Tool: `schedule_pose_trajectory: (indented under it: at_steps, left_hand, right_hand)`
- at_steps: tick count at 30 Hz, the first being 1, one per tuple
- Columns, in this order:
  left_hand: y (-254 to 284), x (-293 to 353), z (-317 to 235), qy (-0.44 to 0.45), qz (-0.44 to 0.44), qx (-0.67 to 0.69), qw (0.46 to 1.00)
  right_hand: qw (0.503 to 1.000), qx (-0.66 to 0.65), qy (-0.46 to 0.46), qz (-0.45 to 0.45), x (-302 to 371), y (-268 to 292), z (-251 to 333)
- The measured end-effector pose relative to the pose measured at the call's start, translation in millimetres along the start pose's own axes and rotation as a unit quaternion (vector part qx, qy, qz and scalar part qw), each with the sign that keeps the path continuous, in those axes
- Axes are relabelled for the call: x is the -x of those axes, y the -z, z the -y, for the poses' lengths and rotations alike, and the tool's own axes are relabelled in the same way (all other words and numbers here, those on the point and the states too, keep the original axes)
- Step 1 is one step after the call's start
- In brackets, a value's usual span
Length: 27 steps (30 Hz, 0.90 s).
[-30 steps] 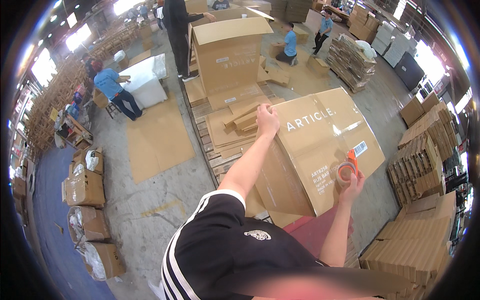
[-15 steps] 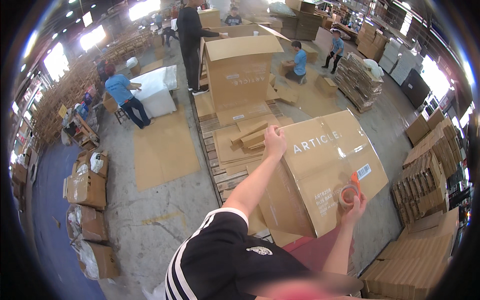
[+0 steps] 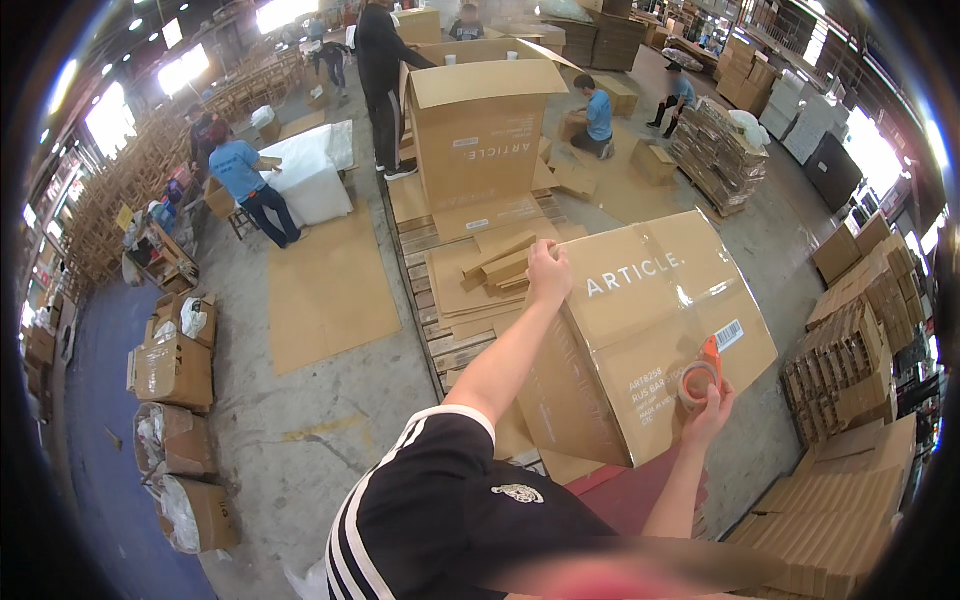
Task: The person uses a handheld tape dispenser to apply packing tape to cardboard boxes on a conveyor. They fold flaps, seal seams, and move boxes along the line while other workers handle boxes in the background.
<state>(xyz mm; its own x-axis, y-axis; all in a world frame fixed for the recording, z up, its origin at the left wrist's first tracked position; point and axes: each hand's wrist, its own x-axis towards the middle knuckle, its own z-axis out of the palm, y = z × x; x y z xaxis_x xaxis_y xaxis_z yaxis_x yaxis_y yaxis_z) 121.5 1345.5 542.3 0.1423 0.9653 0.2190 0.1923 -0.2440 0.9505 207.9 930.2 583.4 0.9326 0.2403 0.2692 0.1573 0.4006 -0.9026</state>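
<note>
A large taped cardboard box [image 3: 655,300] with white print and a barcode label stands tilted in front of me. My left hand [image 3: 549,272] grips its far left top corner, the fingers bent over the edge. In my right hand [image 3: 708,415] is an orange tape dispenser [image 3: 698,382] with a roll of tape on it. The dispenser lies over the box's printed face near the label, and my fingers are closed round its near side. Whether tape runs from the dispenser to the box I cannot tell.
Beyond stands a tall open carton [image 3: 478,150], with a person in dark clothes [image 3: 380,90] beside it. Flat cardboard pieces [image 3: 480,285] lie on a wooden pallet [image 3: 425,325]. Stacked flat cartons [image 3: 830,520] stand at right, open boxes [image 3: 180,370] at left. Several people work farther off.
Both hands keep their holds, with the box and dispenser almost still. The person in dark clothes reaches lower into the tall carton. My view has shifted slightly.
</note>
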Motion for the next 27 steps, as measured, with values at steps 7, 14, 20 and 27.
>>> schedule_pose_trajectory:
  at_steps: [7, 14, 20, 27]
  left_hand:
    - [4, 3, 5, 0.029, -0.004, -0.003, 1.000]
    - [5, -7, 3, 0.020, -0.012, 0.007, 1.000]
    - [5, 12, 4, 0.025, -0.002, 0.000, 1.000]
    - [6, 18, 6, 0.032, 0.015, -0.012, 0.999]
  right_hand:
    - [1.000, 0.010, -0.004, 0.000, 3, 1, -4]
    - [0.999, 0.036, 0.001, -0.017, -5, -8, -6]
    - [0.999, 0.049, -0.008, -0.019, 11, 4, 0]
    - [0.999, 0.054, -0.007, -0.001, 14, 4, 3]
